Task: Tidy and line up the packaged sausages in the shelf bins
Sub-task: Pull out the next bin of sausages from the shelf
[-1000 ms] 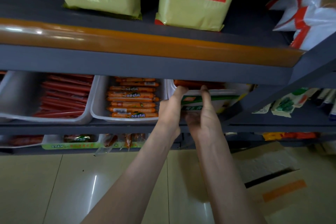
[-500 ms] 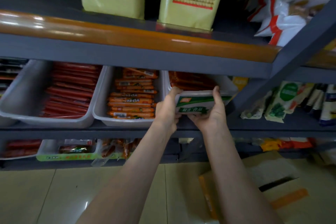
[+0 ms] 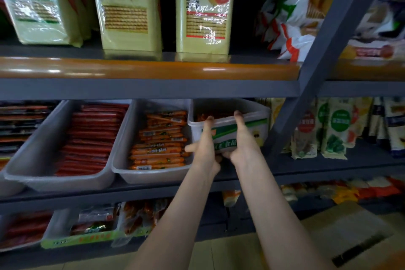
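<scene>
Fingers (image 3: 208, 126) of left hand (image 3: 203, 147) and right hand (image 3: 243, 147) clasp the labelled bin (image 3: 254, 116), just right of the orange-sausage bin (image 3: 153, 176); that bin looks lined up, this one's sausages (image 3: 221, 114) probably need straightening

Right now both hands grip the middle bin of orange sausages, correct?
No. The left hand and right hand grip the right-end bin with the green label, not the middle bin of orange sausages. The head view shows it.
</scene>
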Motion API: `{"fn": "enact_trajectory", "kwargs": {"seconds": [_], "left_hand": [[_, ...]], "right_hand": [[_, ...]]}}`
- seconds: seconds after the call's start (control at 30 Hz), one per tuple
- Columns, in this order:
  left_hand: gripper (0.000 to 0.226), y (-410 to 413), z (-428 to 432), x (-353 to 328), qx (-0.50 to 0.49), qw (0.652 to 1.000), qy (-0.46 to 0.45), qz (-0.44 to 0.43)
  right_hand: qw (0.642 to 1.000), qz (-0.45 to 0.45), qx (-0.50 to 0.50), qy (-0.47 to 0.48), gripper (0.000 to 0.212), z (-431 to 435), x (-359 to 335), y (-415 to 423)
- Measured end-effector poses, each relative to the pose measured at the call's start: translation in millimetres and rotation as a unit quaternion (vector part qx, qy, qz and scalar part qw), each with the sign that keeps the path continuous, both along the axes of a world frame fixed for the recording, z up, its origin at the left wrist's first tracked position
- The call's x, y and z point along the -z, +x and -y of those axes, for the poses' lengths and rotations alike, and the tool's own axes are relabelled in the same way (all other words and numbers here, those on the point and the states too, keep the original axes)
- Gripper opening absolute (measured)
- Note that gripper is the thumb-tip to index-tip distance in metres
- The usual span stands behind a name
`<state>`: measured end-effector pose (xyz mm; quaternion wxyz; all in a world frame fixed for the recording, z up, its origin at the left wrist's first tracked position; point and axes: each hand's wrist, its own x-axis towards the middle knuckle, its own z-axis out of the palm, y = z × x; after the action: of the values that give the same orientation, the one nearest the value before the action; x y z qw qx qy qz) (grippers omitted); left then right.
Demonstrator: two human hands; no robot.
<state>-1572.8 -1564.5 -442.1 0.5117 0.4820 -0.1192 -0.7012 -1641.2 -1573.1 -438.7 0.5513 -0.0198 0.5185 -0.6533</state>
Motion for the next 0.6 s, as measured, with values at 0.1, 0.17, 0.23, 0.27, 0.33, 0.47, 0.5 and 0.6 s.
{"fn": "enact_trajectory", "kwargs": {"seconds": [0.1,0.17,0.23,0.27,0.33,0.47,0.5,0.6], "left_hand": [[0.059,0.5,-0.9,-6.7,0.001,1.0,-0.008,-0.026],[0.048,0.2,-1.5,-8.3,0.006,1.0,-0.004,-0.028],[0.032,2.6,-0.1,-6.6,0.03,0.999,-0.009,-0.031],[0.035,5.1,2.8,-6.4,0.041,0.998,-0.015,-0.04],[0.071,9.1,11.9,-1.8,0.048,0.998,-0.012,-0.048],[0.106,11.0,21.9,9.1,0.048,0.998,0.017,-0.031],[0.114,10.6,24.3,10.5,0.045,0.998,0.024,-0.04],[0.129,6.9,34.0,15.7,0.039,0.997,0.051,-0.053]], "right_hand": [[1.0,0.006,0.0,-0.01,0.069,-2.6,3.1,-2.8],[1.0,0.012,-0.003,-0.009,0.072,-2.6,6.0,-6.1],[1.0,0.017,-0.003,-0.013,0.073,-2.3,8.2,-6.6],[1.0,0.018,-0.004,-0.013,0.073,-2.2,8.5,-5.1],[1.0,0.017,-0.003,-0.011,0.072,-0.1,8.6,-0.8],[1.0,0.016,0.01,0.024,0.079,5.2,4.8,10.5],[0.999,0.01,0.021,0.039,0.08,6.3,4.0,11.7],[0.998,0.004,0.029,0.056,0.086,10.9,5.7,10.3]]}}
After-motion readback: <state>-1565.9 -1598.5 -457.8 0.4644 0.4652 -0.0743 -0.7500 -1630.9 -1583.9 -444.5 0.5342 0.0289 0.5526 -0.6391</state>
